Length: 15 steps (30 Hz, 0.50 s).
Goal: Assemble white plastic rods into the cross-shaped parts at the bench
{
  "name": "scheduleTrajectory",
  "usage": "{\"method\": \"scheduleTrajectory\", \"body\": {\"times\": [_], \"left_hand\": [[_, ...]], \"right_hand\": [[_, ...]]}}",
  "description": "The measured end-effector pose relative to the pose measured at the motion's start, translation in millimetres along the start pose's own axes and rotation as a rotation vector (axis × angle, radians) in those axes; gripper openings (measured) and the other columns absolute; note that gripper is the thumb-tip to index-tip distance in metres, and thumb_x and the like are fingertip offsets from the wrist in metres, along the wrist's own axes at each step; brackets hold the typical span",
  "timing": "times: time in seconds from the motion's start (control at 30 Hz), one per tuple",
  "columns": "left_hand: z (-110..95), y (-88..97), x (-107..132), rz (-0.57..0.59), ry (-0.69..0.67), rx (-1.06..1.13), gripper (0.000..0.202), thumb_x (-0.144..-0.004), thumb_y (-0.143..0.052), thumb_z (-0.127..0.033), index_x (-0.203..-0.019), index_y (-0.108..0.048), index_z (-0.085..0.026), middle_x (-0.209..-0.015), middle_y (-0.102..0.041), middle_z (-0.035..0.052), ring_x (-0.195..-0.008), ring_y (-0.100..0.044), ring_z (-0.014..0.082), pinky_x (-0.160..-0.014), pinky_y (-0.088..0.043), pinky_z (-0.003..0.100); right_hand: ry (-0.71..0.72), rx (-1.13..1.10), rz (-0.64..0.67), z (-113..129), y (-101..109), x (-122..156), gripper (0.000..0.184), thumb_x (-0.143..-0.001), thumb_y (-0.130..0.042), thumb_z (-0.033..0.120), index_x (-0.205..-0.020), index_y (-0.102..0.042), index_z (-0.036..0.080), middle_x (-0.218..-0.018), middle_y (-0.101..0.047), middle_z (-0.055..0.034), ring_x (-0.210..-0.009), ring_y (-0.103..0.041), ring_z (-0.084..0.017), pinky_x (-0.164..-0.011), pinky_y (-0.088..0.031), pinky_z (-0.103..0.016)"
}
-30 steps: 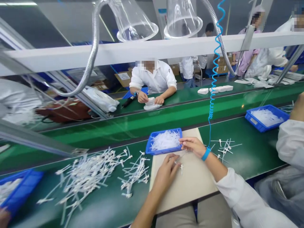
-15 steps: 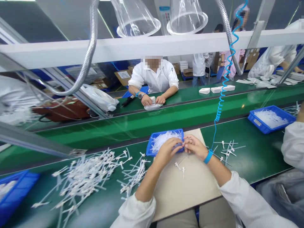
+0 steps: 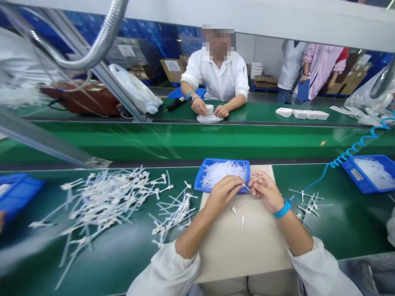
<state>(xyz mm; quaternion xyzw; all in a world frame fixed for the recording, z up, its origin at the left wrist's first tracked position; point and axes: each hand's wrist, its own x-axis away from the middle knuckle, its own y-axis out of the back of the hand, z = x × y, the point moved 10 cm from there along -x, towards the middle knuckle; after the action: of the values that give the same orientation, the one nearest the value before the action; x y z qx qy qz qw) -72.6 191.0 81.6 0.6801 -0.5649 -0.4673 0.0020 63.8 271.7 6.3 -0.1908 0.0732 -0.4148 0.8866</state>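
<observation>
White plastic stem (image 3: pixel 247 188) is being pinched in a narrow grip between the left hand (image 3: pixel 222 194) and the right hand (image 3: pixel 265 191), both overlapping the near rim of a blue plastic tray (image 3: pixel 199 181) heaped with thin white strands. Two loose T-shaped pieces (image 3: pixel 237 216) are lying on a beige board (image 3: pixel 243 250) below the hands, a tangled pile of T-shaped pieces (image 3: pixel 105 201) is spreading across the green tabletop (image 3: pixel 345 234) to the left, and a blue wristband (image 3: pixel 282 209) is circling the right wrist.
</observation>
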Motion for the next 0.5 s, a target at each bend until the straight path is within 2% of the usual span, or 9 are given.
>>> {"method": "scheduleTrajectory", "body": {"times": [0.07,0.13,0.2,0.27,0.37,0.43,0.5], "left_hand": [[3,13.9,0,-0.105,0.087,0.052,0.014,-0.107,-0.064,-0.028,-0.107,-0.077,-0.021,-0.104,-0.082,0.0087,-0.099,-0.078,0.0211,-0.091,-0.063,0.035],[13,22.1,3,-0.188,0.233,0.139,0.013,-0.105,-0.067,-0.031,-0.103,-0.076,-0.021,-0.1,-0.082,0.0069,-0.089,-0.079,0.02,-0.083,-0.065,0.032],[23,22.7,10,-0.244,0.38,0.251,0.014,-0.103,-0.069,-0.034,-0.102,-0.075,-0.021,-0.094,-0.081,0.0044,-0.077,-0.078,0.0181,-0.073,-0.065,0.029],[27,17.3,15,-0.256,0.454,0.326,0.015,-0.102,-0.07,-0.035,-0.103,-0.074,-0.021,-0.091,-0.081,0.0031,-0.073,-0.078,0.0174,-0.068,-0.064,0.028],[18,8.0,15,-0.195,0.392,0.262,0.014,-0.102,-0.07,-0.034,-0.099,-0.074,-0.021,-0.091,-0.081,0.0033,-0.08,-0.078,0.0183,-0.075,-0.064,0.029],[6,7.1,11,-0.169,0.259,0.146,0.016,-0.104,-0.069,-0.035,-0.098,-0.075,-0.021,-0.091,-0.08,0.0041,-0.084,-0.077,0.0191,-0.081,-0.063,0.031],[-4,12.6,8,-0.191,0.137,0.011,0.018,-0.106,-0.066,-0.036,-0.108,-0.075,-0.021,-0.102,-0.079,0.0079,-0.097,-0.076,0.0222,-0.09,-0.062,0.037]], "right_hand": [[0.011,0.009,-0.045,3,6,0,0.04,-0.086,-0.086,0.038,-0.119,-0.067,0.026,-0.094,-0.074,0.0,-0.058,-0.057,-0.01,-0.049,-0.035,-0.021],[0.013,0.034,-0.085,3,10,0,0.037,-0.086,-0.086,0.038,-0.117,-0.071,0.025,-0.092,-0.073,-0.0004,-0.056,-0.055,-0.009,-0.047,-0.033,-0.02],[0.01,0.064,-0.085,0,9,1,0.037,-0.086,-0.086,0.038,-0.119,-0.074,0.025,-0.092,-0.074,-0.0014,-0.056,-0.056,-0.009,-0.046,-0.036,-0.02],[-0.001,0.095,-0.038,-4,1,2,0.043,-0.086,-0.087,0.037,-0.125,-0.075,0.025,-0.096,-0.076,-0.0031,-0.059,-0.06,-0.01,-0.048,-0.041,-0.021],[0.001,0.161,0.038,-11,-11,5,0.047,-0.084,-0.09,0.037,-0.128,-0.078,0.025,-0.097,-0.078,-0.0047,-0.062,-0.063,-0.012,-0.053,-0.049,-0.025],[0.042,0.21,0.037,-10,-12,6,0.037,-0.088,-0.086,0.039,-0.121,-0.082,0.023,-0.089,-0.076,-0.0038,-0.062,-0.063,-0.013,-0.055,-0.05,-0.026],[0.102,0.246,0.005,-6,-7,7,0.028,-0.094,-0.081,0.042,-0.113,-0.085,0.022,-0.08,-0.074,-0.0029,-0.062,-0.062,-0.013,-0.056,-0.049,-0.027]]}}
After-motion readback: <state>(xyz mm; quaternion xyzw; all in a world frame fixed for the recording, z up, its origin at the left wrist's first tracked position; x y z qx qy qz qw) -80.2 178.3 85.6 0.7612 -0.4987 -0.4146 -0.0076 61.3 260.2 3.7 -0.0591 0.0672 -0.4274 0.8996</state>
